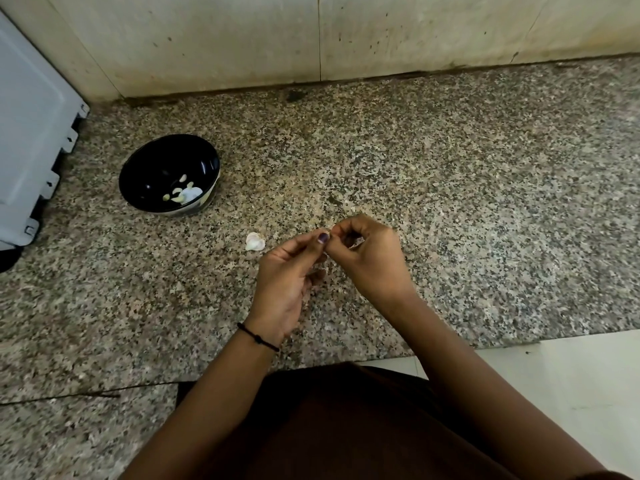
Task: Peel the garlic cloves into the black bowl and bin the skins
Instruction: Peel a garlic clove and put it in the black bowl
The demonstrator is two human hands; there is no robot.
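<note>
Nearest of all, dark brown cloth across the lower edge, with two bare forearms reaching away from it. A thin black thread bracelet (258, 337) around the left wrist.

Next, right of the bowl and nearer the person, both hands meeting above the speckled brown-and-black granite worktop (467, 174). Left hand (287, 271) curled, thumb and forefinger pinching a small pale garlic clove (333, 229); purple-painted thumbnail showing. Right hand (370, 258) curled tight too, fingertips nipping the same clove from the other side. Cannot tell whether skin or flesh is in that pinch. Clove almost wholly hidden, so no telling its long axis. Probably mid-peel, with papery skin not yet fully off.

Between the hands and the bowl, just beside the left hand: a loose white piece of unpeeled garlic (255, 241), lying on the stone, rounded, dry-skinned.

Further off, the glossy round black bowl (147, 164), upright, with several smooth cream peeled cloves (178, 197) pooled at its bottom. Lies leftward and away from the hands, nearer the left hand. Likely the shorter carry for that hand once the clove is bare.

Left of the bowl, a white ribbed plastic appliance side (31, 133). Behind the bowl, a stained pale tiled wall (311, 39).

No bin in view.
</note>
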